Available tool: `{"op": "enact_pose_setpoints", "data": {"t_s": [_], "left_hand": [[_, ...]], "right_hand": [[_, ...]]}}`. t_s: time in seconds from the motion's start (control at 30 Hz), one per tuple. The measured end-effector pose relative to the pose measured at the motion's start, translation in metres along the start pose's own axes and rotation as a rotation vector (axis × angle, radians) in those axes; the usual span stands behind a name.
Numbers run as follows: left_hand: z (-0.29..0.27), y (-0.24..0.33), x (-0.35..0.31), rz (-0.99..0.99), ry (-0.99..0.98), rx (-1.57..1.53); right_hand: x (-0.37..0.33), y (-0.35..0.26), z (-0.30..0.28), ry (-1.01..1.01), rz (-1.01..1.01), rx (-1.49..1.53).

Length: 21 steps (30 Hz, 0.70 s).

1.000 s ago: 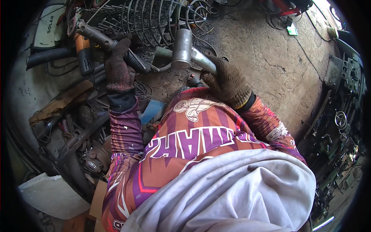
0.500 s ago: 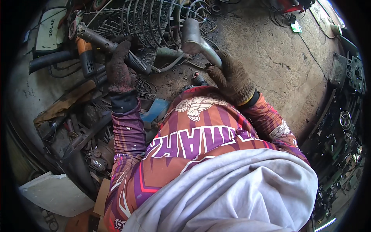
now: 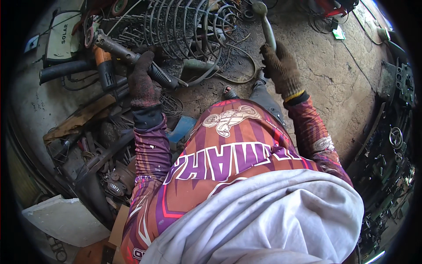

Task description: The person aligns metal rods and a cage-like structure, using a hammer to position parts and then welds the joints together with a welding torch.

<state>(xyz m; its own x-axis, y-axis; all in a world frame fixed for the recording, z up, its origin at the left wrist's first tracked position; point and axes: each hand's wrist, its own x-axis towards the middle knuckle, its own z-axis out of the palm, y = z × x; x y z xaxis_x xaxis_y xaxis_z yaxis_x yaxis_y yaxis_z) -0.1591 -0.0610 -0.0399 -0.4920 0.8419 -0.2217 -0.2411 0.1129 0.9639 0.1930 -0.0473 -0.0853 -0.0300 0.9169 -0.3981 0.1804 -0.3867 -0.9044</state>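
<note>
My right hand, in a brown knit glove, is closed round the metal handle of a hammer. The hammer is raised ahead of me, its rounded head partly cut by the upper edge. On the left, my gloved left hand wraps a long dark grey cylindrical tool with a ribbed black end and a cable; its exact kind I cannot make out. Just beneath it lies an orange and black power tool. Beyond my left hand stands a curved metal-rod cage.
A pale green and white box stands at the far left. Tools and metal parts crowd my left side, with a blue box among them. A cable loops on the concrete floor. Dark machine parts line the right.
My right hand has swung the hammer up and away, farther forward and right, from in front of my body. My left hand stays on the cylindrical tool. The whole view has shifted slightly.
</note>
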Motion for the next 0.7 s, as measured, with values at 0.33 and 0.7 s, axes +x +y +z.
{"op": "enact_pose_setpoints", "data": {"t_s": [0.33, 0.7], "left_hand": [[0.013, 0.013, -0.014, 0.048, -0.003, -0.015], [0.014, 0.018, -0.02, 0.056, 0.074, -0.043]], "right_hand": [[0.099, -0.093, -0.023, 0.002, -0.502, -0.678], [0.23, -0.147, 0.008, -0.222, -1.151, -1.033]]}}
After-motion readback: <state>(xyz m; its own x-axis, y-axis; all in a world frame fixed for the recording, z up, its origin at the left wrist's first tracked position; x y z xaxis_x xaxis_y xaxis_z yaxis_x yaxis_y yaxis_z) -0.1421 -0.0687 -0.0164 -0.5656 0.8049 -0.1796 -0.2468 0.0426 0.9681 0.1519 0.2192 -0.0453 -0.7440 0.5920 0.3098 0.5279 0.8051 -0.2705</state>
